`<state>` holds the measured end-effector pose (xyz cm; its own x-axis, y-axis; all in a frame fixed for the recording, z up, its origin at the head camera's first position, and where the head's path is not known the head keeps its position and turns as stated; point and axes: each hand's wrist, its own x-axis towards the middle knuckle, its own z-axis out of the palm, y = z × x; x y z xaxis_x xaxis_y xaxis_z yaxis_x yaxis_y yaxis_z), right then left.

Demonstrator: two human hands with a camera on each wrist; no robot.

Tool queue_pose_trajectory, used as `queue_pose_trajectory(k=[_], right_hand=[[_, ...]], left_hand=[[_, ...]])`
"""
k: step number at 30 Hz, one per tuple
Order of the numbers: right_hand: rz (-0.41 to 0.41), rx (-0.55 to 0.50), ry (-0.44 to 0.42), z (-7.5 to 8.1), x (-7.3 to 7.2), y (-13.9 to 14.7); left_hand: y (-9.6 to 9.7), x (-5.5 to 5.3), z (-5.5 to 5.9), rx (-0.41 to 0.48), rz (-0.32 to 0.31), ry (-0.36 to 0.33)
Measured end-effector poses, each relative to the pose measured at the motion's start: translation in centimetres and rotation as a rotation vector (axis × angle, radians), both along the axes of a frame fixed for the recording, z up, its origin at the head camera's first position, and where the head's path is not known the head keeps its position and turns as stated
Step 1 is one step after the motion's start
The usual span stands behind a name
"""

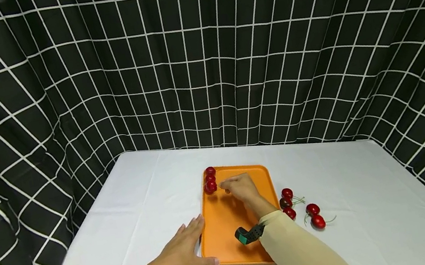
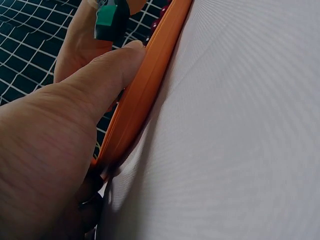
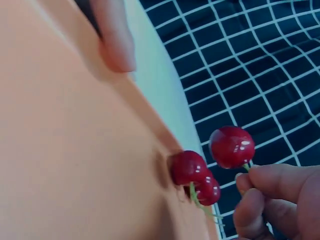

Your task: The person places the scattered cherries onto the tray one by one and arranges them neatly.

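Note:
My right hand [image 1: 240, 187] is over the far-left part of an orange tray [image 1: 229, 233]. Between thumb and fingertips it pinches the stem of a red cherry [image 3: 231, 146], which hangs above the tray's edge. Close by that cherry, two more cherries [image 3: 188, 167] lie against the tray's rim, green stems trailing from them. My left hand [image 1: 182, 251] rests at the near-left corner of the tray, fingers extended along the left side. Its thumb [image 2: 117, 62] lies at the near rim.
Several red cherries with stems [image 1: 318, 221] lie on the white tablecloth [image 1: 370, 218] right of the tray, some partly hidden by my right forearm. A black curtain with white grid lines [image 1: 208, 58] surrounds the table. A black band with a green face [image 1: 250, 234] circles my right wrist.

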<state>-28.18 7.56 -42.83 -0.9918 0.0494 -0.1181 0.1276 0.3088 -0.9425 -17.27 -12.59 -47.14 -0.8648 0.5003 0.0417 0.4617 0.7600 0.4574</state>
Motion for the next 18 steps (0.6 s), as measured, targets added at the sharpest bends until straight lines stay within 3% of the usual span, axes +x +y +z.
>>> queue_pose_trajectory(k=[18], right_hand=[[0.114, 0.146, -0.058, -1.4, -0.1, -0.9]], left_hand=[[0.0, -0.3, -0.1, -0.015, 0.004, -0.019]])
